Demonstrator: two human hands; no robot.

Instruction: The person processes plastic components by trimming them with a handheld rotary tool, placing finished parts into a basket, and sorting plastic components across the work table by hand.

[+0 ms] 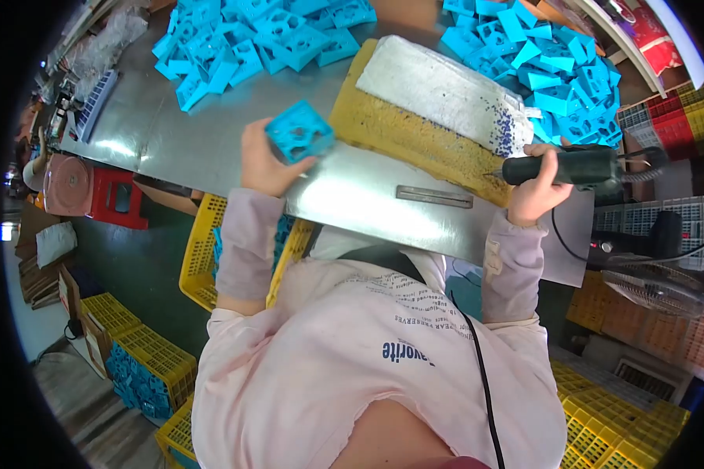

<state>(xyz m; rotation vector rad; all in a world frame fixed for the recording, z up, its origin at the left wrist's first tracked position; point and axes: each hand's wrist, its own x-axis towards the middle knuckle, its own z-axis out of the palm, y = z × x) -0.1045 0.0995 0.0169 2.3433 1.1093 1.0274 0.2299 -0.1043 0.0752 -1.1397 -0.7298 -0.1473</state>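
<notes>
Near the middle of the metal table, my left hand (267, 162) grips a blue plastic part (299, 133) with holes, held above the surface. My right hand (538, 187) is wrapped round a dark power tool (563, 166), its thin tip pointing left over the right end of a yellow pad (414, 144). A white cloth (438, 86) lies on the pad, with many dark blue specks at its right end. Below the pad, near the table's front edge, is a flat metal strip (434, 196).
Piles of blue parts lie at the back left (235, 47) and back right (555, 70) of the table (164, 133). A yellow crate (203, 250) stands under the front edge. A cable runs from the tool; a fan (655, 288) is at the right.
</notes>
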